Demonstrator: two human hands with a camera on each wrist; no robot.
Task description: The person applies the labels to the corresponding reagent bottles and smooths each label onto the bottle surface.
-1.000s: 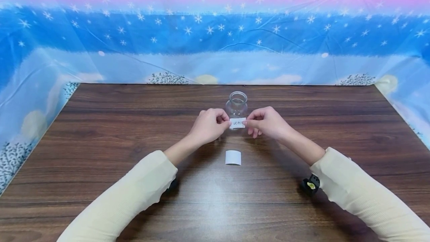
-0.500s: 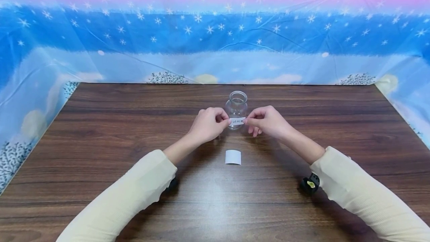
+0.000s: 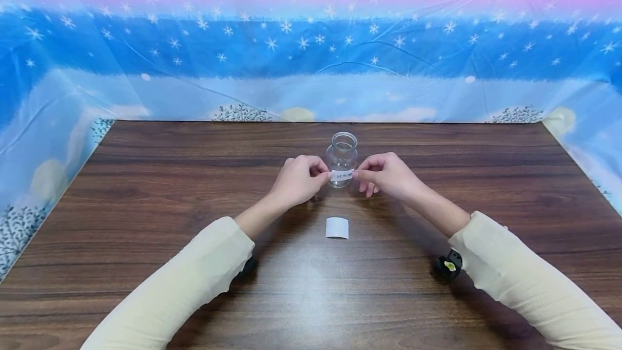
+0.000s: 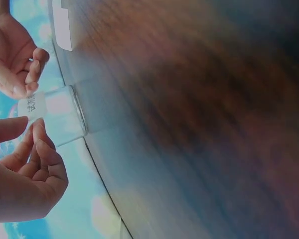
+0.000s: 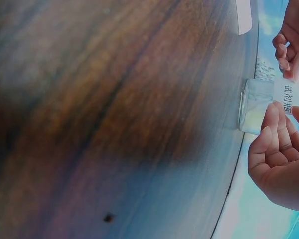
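A clear glass bottle point(image 3: 343, 153) with a wide rim stands upright on the table. In front of its lower body is a small white label point(image 3: 342, 175) with dark printed characters, also seen in the right wrist view as a label point(image 5: 284, 94). My left hand point(image 3: 298, 181) pinches the label's left end between thumb and index finger. At the right end, my right hand point(image 3: 391, 177) pinches it the same way, its other fingers loosely curled below. I cannot tell whether the label touches the glass.
A curved white piece of paper point(image 3: 337, 228) lies on the brown wooden table point(image 3: 194, 177), nearer than the bottle. Behind the table hangs a blue and pink snowflake cloth point(image 3: 311, 47). A black device point(image 3: 448, 267) sits at the right wrist.
The label has tilted back, its face turning more upward, and its right end now sits slightly higher. Both hands keep their pinch and have barely moved.
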